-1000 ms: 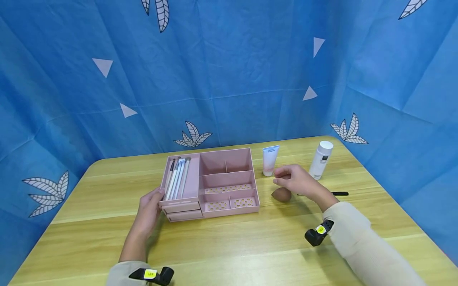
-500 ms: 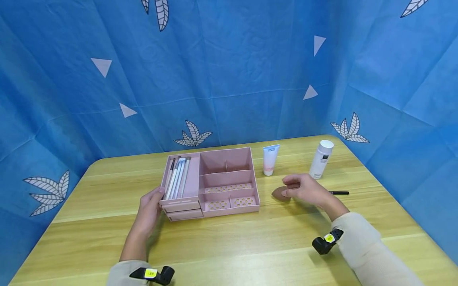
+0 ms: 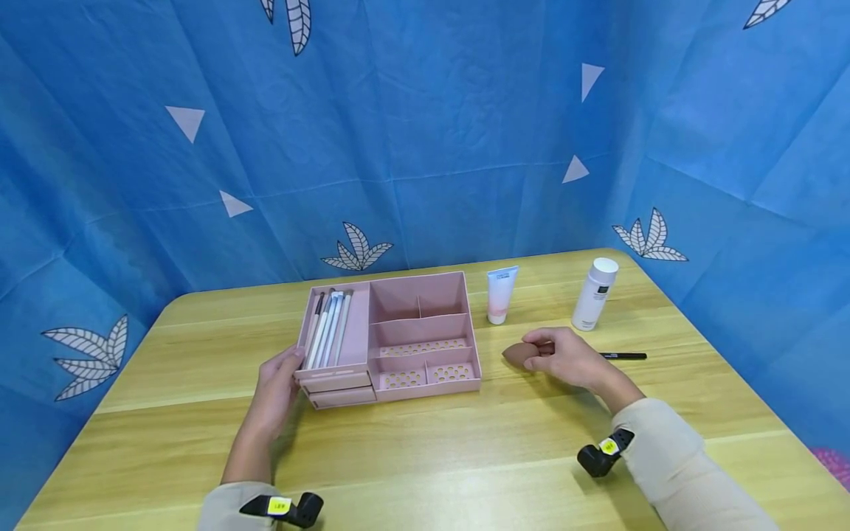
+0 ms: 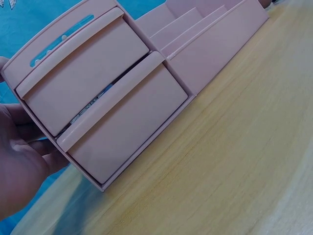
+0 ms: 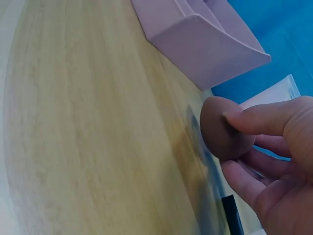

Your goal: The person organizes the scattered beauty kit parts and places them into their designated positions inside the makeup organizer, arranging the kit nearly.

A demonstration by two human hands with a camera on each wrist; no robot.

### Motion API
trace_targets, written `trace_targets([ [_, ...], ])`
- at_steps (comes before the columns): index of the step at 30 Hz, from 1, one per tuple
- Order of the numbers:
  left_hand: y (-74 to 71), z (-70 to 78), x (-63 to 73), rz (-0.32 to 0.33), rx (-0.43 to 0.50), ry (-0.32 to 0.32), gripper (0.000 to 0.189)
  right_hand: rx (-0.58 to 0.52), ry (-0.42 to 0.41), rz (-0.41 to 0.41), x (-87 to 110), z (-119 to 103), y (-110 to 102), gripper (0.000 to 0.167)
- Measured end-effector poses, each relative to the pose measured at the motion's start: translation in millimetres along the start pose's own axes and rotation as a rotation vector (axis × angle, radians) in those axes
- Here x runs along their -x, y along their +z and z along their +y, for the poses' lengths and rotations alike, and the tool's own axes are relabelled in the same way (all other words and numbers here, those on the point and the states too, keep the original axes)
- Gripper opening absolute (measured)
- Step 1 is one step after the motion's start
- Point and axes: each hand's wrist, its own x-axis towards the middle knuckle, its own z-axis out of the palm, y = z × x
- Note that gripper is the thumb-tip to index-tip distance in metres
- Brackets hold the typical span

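Observation:
A brown makeup sponge, egg-shaped with a tapered tip, is pinched between the thumb and fingers of my right hand. In the head view its tip points left, toward the pink makeup organizer. My left hand holds the organizer's front left corner, with one digit at the top rim and other fingers against the side wall. Several makeup brushes lie side by side in the organizer's left top section. Below them are two shut drawers. The dotted-floor compartments on the right hold nothing visible.
A white and pink squeeze tube stands cap-down behind the sponge. To the right is a white bottle. A black pen-like stick lies behind my right hand, partly hidden. A blue curtain hangs along the table's far edge.
My right hand has come down and slightly right from above the sponge, and its fingers now pinch it. The left hand and the organizer have stayed in place.

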Motion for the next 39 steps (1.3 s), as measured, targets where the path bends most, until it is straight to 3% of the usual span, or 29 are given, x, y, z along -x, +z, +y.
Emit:
trace_targets([
  [8, 0.3, 0.0, -0.1, -0.010, 0.005, 0.004, 0.051, -0.066, -0.021, 0.019, 1.7, -14.5, -0.8, 0.049],
  [19, -0.2, -1.9, -0.8, 0.003, 0.002, 0.002, 0.050, -0.176, -0.143, -0.017, -7.2, -49.9, 15.0, 0.044],
  [31, 0.3, -4.0, -2.4, -0.003, -0.003, 0.004, 0.052, -0.122, -0.222, -0.111, -20.2, -80.2, 60.5, 0.040],
  [39, -0.3, -4.3, -2.5, 0.000, -0.013, 0.005, 0.051, 0.020, -0.326, -0.086, -29.5, -91.4, 94.1, 0.037],
])
